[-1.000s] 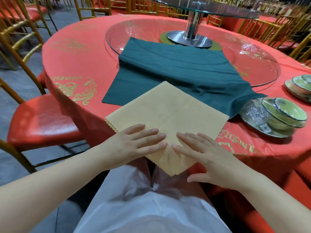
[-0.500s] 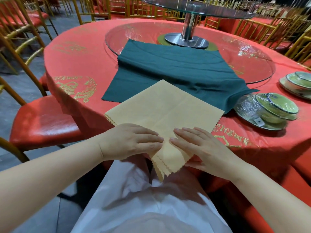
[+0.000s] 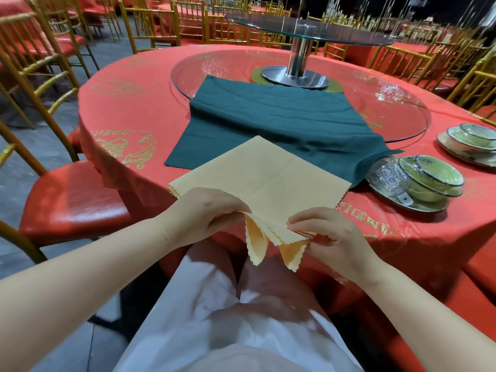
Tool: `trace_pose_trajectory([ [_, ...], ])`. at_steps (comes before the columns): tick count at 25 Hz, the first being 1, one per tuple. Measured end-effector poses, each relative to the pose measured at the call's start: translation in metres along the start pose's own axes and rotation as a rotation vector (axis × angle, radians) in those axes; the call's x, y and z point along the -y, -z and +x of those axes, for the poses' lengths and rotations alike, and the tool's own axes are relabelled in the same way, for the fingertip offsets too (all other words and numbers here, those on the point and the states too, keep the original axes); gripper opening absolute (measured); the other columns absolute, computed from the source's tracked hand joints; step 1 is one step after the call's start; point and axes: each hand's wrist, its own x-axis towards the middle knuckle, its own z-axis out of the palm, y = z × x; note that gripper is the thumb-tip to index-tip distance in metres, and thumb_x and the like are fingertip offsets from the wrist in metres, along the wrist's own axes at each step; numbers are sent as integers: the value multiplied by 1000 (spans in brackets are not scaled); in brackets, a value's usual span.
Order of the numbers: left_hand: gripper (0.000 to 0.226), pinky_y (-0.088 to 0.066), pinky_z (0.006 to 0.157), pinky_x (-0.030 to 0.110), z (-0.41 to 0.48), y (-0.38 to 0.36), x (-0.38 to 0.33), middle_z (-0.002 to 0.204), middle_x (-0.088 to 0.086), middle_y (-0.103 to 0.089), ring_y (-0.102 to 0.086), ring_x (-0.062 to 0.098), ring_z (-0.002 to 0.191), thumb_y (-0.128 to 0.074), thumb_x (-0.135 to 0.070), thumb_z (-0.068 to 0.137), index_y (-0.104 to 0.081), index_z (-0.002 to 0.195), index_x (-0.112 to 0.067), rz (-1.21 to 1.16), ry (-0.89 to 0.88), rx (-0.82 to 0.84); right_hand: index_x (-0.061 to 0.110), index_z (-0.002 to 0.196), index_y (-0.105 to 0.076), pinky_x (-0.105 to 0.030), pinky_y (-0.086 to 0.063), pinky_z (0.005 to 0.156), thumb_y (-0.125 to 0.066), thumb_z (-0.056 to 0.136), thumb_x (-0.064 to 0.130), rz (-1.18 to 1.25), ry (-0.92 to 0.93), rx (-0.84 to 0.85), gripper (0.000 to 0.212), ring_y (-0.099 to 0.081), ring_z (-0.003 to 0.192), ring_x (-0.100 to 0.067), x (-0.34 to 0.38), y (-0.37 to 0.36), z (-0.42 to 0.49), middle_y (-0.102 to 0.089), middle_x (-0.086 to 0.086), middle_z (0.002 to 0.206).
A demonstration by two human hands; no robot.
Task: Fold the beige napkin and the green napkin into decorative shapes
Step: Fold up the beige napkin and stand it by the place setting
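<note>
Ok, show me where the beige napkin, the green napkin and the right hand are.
beige napkin (image 3: 263, 175), head view, flat middle of its top layer.
green napkin (image 3: 268, 116), head view, centre of the spread cloth.
right hand (image 3: 332, 234), head view, back of the hand, which pinches the beige napkin's near corner.

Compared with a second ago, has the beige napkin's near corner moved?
Yes. The beige napkin has its near corner lifted off the table edge, layers pinched apart by the left hand and right hand.

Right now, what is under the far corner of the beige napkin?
The far corner of the folded beige cloth napkin lies on the dark green cloth napkin, itself spread on the red tablecloth and glass turntable. How far the green cloth runs underneath is covered.
</note>
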Motion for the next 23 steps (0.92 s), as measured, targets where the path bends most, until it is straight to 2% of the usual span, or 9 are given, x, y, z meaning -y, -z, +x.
trace_pose_trajectory([
  [3,14,-42,64,25,8,2,-3,78,-1,-68,-54,10,72,-42,-34,93,-53,95,-26,-16,72,-40,23,77,-71,-13,-45,66,-67,72,8,261,-212,-19,16,-64,74,-5,7,6,11,-69,7,81],
  [6,17,-37,60,25,19,4,-5,67,0,-58,-46,10,66,-42,-33,89,-55,88,-23,-25,136,-63,26,65,-70,-11,-43,62,-73,73,-4,331,-382,-34,31,-58,63,0,7,14,24,-66,11,64],
  [8,36,-37,60,28,25,6,-3,65,2,-55,-44,12,64,-41,-40,88,-60,82,-10,-81,226,-76,26,64,-69,-9,-42,62,-77,71,7,334,-426,-27,21,-55,60,4,9,20,38,-66,15,61],
  [10,48,-38,65,30,31,7,2,70,10,-58,-48,16,67,-42,-47,85,-61,81,-3,-131,320,-95,19,68,-72,-12,-43,65,-75,67,24,391,-485,-8,7,-57,63,2,9,26,54,-70,8,65],
  [11,50,-39,67,31,34,9,6,74,13,-59,-50,18,71,-44,-49,84,-62,83,-2,-138,360,-104,13,73,-73,-16,-44,67,-74,65,30,397,-508,0,19,-58,67,-3,6,30,62,-72,-1,71],
  [14,44,-38,70,36,47,15,17,79,12,-61,-52,23,77,-48,-46,84,-62,84,-4,-115,471,-87,9,75,-71,-26,-42,70,-73,68,37,335,-575,36,30,-56,67,-12,-4,39,87,-70,-15,77],
  [18,30,-39,74,35,70,18,39,83,9,-62,-56,23,81,-53,-32,91,-61,78,-6,-119,610,-49,19,61,-61,-14,-37,48,-71,79,34,160,-661,94,26,-45,45,1,-22,36,124,-55,13,48],
  [21,35,-36,64,38,89,14,63,74,8,-56,-52,28,76,-54,-34,89,-53,67,-7,-22,724,43,15,60,-51,-28,-32,51,-65,83,37,-102,-686,134,34,-42,55,-11,-39,22,149,-45,8,54],
  [23,35,-31,59,35,100,10,74,74,7,-57,-52,31,77,-53,-36,89,-49,66,-10,96,788,157,16,60,-45,-32,-31,55,-61,84,39,-256,-705,209,37,-47,66,-21,-48,9,160,-50,2,61],
])
